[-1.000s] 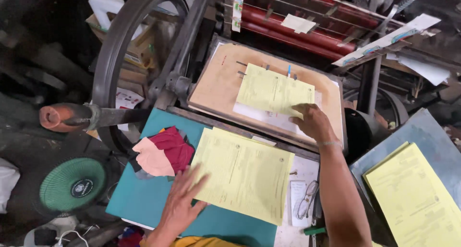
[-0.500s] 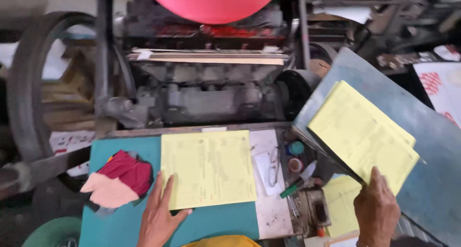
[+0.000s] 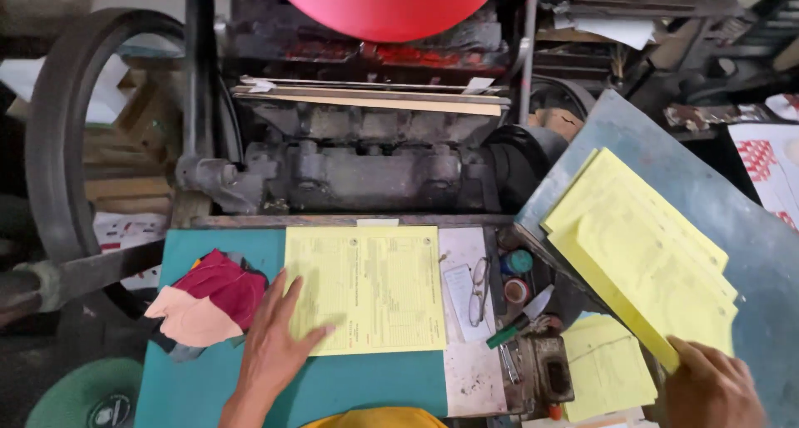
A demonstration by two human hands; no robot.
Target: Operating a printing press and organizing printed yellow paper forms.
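Since the earlier frame, left hand [image 3: 273, 345] has slid onto the yellow printed sheet [image 3: 366, 288], fingers spread flat. Right hand [image 3: 709, 386], at 4 o'clock, has its fingers curled on the yellow paper stack [image 3: 645, 257], which rests on the grey board [image 3: 749, 228].

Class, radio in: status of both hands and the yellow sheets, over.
Left hand flat on sheet. Right hand at stack corner. Rags beside left.

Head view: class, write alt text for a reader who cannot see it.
At a printing press, the left hand presses on a yellow sheet stack on a teal board. The right hand touches another yellow stack on a grey tray.
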